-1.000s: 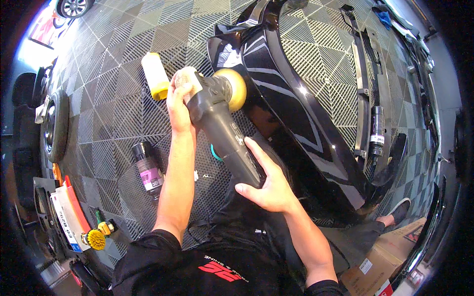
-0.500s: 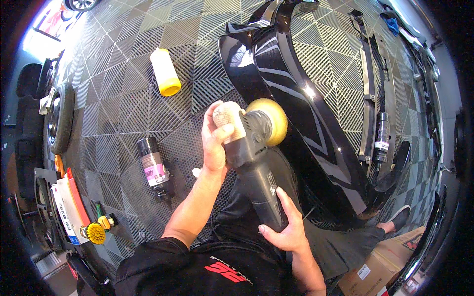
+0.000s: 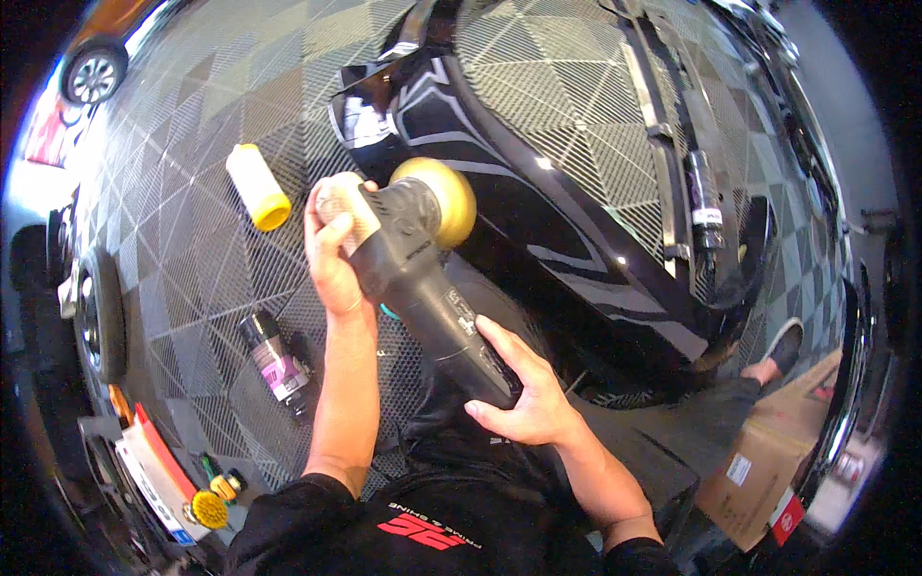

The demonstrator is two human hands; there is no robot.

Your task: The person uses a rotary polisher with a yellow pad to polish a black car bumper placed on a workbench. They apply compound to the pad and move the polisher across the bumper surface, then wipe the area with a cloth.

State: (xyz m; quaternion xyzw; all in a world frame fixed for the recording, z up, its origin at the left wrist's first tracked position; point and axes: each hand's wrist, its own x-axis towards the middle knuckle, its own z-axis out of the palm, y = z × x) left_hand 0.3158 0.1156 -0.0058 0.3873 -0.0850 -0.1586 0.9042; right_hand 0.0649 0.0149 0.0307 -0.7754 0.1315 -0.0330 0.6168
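Both my hands hold a black polisher point(image 3: 423, 288) with a round yellow foam pad point(image 3: 451, 204). My left hand point(image 3: 331, 252) is closed round its head, over a beige cover at the back. Around the lower end of the body wraps my right hand point(image 3: 528, 389), thumb on one side and fingers on the other. The pad faces a glossy black car bumper point(image 3: 547, 226) lying on the floor to the right. In this view the pad overlaps the bumper's edge; whether they touch I cannot tell.
On the grid-tiled floor lie a white bottle with a yellow end point(image 3: 257, 187) and a black bottle point(image 3: 274, 360). A yellow round brush point(image 3: 207, 510) rests at lower left. Another black bottle point(image 3: 706, 206) lies beyond the bumper; a cardboard box point(image 3: 764, 470) stands at lower right.
The view has shifted, so the bumper and bottles sit further left in the picture. The polisher now slants more, with its handle end swung to the right. Both hands keep their grip.
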